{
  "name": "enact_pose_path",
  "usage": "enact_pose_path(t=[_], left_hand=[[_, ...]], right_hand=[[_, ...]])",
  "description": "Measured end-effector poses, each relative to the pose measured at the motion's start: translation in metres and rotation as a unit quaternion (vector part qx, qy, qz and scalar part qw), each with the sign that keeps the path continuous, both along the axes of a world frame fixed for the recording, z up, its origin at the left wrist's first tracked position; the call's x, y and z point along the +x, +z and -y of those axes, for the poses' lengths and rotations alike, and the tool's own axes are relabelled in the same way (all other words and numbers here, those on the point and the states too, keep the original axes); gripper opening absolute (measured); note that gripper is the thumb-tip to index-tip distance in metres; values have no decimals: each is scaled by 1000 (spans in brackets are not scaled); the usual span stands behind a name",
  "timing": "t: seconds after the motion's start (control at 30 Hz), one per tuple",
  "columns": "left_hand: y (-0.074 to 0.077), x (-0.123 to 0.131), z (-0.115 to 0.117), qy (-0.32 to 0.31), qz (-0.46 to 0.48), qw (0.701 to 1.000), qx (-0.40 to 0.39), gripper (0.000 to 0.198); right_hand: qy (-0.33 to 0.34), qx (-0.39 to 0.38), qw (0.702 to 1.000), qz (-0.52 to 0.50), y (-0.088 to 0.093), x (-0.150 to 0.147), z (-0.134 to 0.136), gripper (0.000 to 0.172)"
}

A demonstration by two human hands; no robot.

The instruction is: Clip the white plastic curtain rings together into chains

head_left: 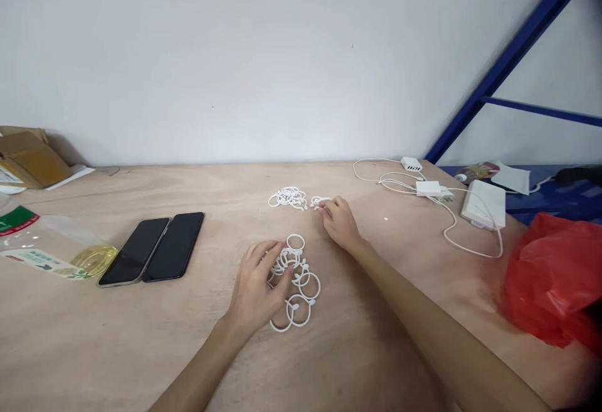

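On the wooden table [357, 349] lies a near cluster of white plastic rings [301, 290]. My left hand [258, 285] rests on its left side, fingers curled over several rings. Farther back sits a second heap of white rings [288, 198]. Just right of that heap, my right hand [339, 224] reaches forward and pinches a small white ring [320, 202] at its fingertips.
Two dark phones [153, 249] lie side by side at left, beside a clear plastic bag [56, 252] and a cardboard box [26, 158]. White chargers with cables [430, 189] and a white box [484, 204] are at right, next to a red plastic bag [555, 277] and a blue metal frame [512, 54].
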State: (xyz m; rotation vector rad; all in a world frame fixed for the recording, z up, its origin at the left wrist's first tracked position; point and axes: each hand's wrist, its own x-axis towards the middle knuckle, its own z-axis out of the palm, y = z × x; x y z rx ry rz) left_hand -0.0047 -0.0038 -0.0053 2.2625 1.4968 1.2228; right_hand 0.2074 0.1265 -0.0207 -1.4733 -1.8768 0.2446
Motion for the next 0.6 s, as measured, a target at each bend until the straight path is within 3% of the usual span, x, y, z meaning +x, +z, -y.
enact_pose_path(t=[0.13, 0.33, 0.47, 0.6], left_hand=[[0, 1, 0, -3, 4, 1000, -2, 34], [1, 0, 0, -6, 13, 1000, -1, 33], [0, 0, 1, -8, 14, 1000, -2, 33], [-1, 1, 1, -11, 15, 1000, -6, 33]], right_hand=[[-61, -7, 967, -247, 6, 1, 4, 31], [-86, -73, 884, -453, 21, -3, 28, 36], [-80, -92, 868, -481, 23, -10, 44, 31], [-96, -88, 885, -446, 18, -7, 45, 33]])
